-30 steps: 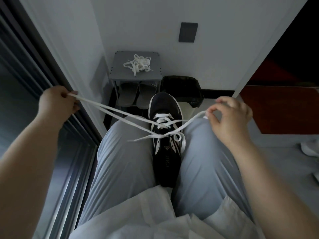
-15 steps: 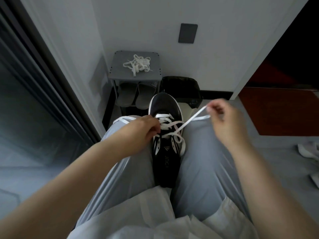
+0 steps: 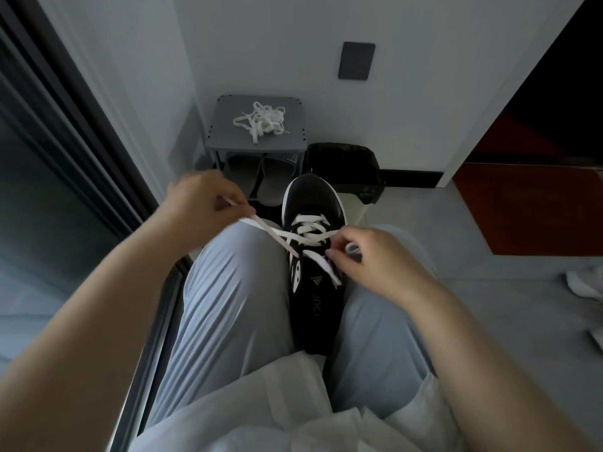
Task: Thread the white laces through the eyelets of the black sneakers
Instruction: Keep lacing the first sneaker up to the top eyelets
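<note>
Wedged between the thighs, the black sneaker (image 3: 318, 203) had seemingly only its lower eyelets laced, the left hand (image 3: 199, 199) and right hand (image 3: 375, 259) each pinching a strand of the white lace (image 3: 306, 238) between their fingers.

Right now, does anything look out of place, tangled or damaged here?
Only a loose white lace lying in a tangled heap on top of the grey shoe rack. The sneaker and its threaded lace look normal.
</note>
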`<state>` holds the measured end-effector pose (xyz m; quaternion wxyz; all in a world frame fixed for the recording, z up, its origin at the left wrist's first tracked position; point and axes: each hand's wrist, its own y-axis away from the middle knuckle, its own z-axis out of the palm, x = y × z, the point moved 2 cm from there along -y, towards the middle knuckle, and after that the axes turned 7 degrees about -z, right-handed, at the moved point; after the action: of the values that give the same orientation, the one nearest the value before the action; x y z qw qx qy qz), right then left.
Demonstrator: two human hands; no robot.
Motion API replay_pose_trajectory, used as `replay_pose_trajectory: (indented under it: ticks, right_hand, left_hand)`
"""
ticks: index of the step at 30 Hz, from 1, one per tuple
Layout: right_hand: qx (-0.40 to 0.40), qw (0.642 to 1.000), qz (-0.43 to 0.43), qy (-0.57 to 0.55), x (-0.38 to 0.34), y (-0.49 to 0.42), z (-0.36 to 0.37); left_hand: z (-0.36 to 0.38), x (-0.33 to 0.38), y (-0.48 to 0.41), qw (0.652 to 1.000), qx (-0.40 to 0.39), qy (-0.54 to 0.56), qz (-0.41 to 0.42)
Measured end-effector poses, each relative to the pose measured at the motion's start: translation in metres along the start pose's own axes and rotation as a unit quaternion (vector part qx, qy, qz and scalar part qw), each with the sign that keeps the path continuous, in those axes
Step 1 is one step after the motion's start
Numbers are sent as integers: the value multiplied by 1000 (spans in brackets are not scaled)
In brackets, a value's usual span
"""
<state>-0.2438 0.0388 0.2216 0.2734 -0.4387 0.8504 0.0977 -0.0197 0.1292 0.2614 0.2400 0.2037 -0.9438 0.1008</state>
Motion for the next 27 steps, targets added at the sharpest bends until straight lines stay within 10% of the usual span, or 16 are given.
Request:
replay_pose_trajectory:
  ticks: [6,11,17,27]
  right_hand:
    - [3,999,43,-32,1,-1,-10]
    - [-29,998,47,-43,1,1,-13]
    - [16,999,11,37,-10,0,4]
    - [90,991,-45,88,-15,11,10]
  left_hand:
    - [-13,-37,-3,969,192,60,-142]
    - [5,-39,-2,980,151,8,-133]
    - [35,23,18,985,30,-29,169]
    - [69,32,21,988,-63,-87,107]
